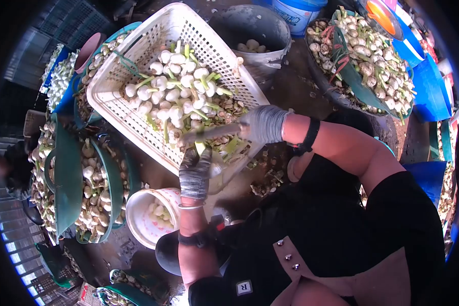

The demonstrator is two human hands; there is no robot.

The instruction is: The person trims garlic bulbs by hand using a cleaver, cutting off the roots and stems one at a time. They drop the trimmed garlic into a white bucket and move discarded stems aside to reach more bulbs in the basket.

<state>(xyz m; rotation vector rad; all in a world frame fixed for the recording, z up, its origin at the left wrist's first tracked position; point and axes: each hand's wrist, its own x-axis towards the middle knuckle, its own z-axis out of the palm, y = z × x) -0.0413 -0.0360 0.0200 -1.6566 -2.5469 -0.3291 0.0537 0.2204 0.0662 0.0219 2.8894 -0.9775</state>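
- The white basket [118, 109] of garlic bulbs [173, 89] has its rim right beneath both hands, and a bucket [137, 224] is near the left wrist, leaving little open room.
- The left hand [195, 173] is curled shut on green stalks [201, 148].
- The right hand [262, 124] is fisted around a long pale piece [209, 133].

A small white square patch [244, 287] is showing at six o'clock in the view. It is sitting on the black garment [331, 219] and carrying one dark capital letter: R. Up at twelve o'clock, a white and blue bucket [293, 13] is wearing blue lettering across its side, but that is coming through too small and blurred to read. Nothing else in the view is giving up a legible word or number.
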